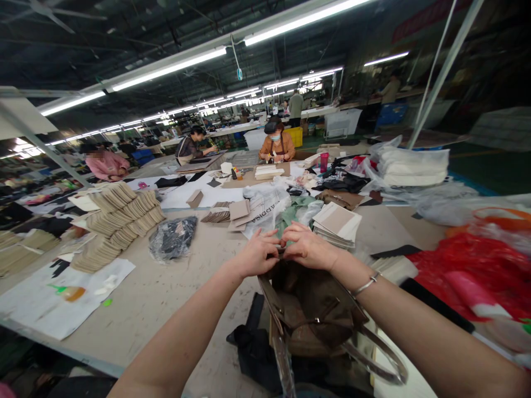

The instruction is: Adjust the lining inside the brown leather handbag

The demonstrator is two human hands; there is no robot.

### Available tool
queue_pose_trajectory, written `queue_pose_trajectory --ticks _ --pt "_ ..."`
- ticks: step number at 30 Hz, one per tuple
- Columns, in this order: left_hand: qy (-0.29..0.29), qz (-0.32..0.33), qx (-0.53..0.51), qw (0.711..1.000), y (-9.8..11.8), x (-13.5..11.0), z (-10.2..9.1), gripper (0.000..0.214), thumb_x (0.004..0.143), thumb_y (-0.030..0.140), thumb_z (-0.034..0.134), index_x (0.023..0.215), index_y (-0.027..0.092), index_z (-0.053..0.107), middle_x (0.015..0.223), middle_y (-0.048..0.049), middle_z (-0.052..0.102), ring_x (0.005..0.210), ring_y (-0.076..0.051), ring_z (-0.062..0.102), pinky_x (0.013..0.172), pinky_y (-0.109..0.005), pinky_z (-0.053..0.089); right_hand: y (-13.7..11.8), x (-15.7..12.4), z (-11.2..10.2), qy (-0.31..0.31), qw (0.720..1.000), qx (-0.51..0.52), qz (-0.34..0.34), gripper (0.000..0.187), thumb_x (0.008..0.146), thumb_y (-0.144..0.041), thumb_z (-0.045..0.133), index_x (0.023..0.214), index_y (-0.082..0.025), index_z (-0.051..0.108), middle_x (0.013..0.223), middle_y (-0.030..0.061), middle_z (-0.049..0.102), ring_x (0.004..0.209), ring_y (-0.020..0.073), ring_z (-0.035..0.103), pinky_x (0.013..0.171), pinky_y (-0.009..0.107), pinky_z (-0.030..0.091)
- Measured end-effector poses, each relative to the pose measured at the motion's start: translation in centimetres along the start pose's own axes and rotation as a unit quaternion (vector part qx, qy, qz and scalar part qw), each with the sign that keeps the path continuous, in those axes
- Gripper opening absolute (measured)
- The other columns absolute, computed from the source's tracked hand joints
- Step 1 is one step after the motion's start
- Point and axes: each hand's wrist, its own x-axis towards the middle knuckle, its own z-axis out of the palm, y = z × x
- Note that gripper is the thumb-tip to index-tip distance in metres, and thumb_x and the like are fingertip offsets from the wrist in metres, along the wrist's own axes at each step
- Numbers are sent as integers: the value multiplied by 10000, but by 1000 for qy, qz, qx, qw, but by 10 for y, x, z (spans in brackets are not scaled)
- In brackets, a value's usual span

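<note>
A brown handbag (pixel 307 315) stands open on the table in front of me, its handles hanging toward me. At its far rim, my left hand (pixel 259 251) and my right hand (pixel 309 246) are close together, fingers curled and pinching the edge. What exactly lies between the fingertips is partly hidden. A bracelet circles my right wrist. Black cloth (pixel 257 351) lies at the bag's left side, partly under it. Just beyond my hands are a crumpled printed plastic bag (pixel 267 210) and a green cloth (pixel 292 213).
Stacks of beige panels (pixel 120 221) stand at the left, near a plastic-wrapped dark bundle (pixel 173 237) and a glue bottle (pixel 72 293). Flat boards (pixel 338 221) lie right of my hands. Red plastic bags (pixel 477 271) pile up at far right. Co-workers (pixel 277 143) sit across the table.
</note>
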Motion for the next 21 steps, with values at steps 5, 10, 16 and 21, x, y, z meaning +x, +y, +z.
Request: queue_pose_trajectory --ticks 5,10,16,21 --pt "-10 12 -82 997 1 1 -1 106 667 116 562 638 184 639 881 -34 665 1050 -201 542 964 -353 368 3 0 4 -18 997 80 -8 84 756 -230 610 754 -240 694 929 44 587 981 198 471 882 374 362" --pt "61 -111 -130 983 3 -1 7 89 672 138 534 643 162 614 754 -18 671 717 -127 596 694 -235 449 6 -4 7 -7 987 147 70 106 763 -250 604 846 -189 628 884 42 567 797 149 532 718 274 424" --pt "111 -217 -108 964 6 4 16 84 660 201 547 628 163 615 611 18 631 559 -92 524 563 -208 388 10 -8 4 -16 969 169 179 383 670 -367 688 971 -179 544 798 12 601 694 148 554 639 256 423" --pt "106 -232 -104 961 7 11 17 95 639 195 541 608 166 627 561 29 602 524 -86 498 525 -203 361 13 -12 2 -38 971 128 200 489 689 -445 657 1099 -194 569 781 17 638 669 156 569 625 259 421"
